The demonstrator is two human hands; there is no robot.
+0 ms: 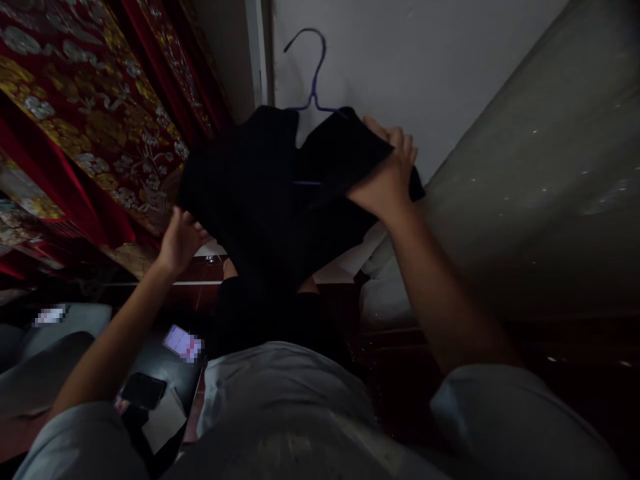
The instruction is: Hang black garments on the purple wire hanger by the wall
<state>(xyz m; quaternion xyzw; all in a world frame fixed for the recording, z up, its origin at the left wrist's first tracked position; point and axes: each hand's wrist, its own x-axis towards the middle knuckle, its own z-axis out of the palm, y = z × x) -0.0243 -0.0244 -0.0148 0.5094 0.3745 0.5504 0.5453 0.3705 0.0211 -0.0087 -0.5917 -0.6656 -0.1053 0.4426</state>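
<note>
A black garment hangs on a thin purple wire hanger, held up in front of me. The hanger's hook stands above the neck opening, and a bit of its lower bar shows through the open front. On the right side my right hand is closed on the garment, with the cloth's flap lying over part of the palm. My left hand is beside the garment's lower left edge, thumb and fingers apart. Whether its fingertips touch the cloth I cannot tell.
Red cloth with gold and silver decoration hangs at left. Ahead is a pale wall; a large grey plastic-like covered bulk fills the right. A lit phone, a dark phone and white paper lie on a dark seat lower left.
</note>
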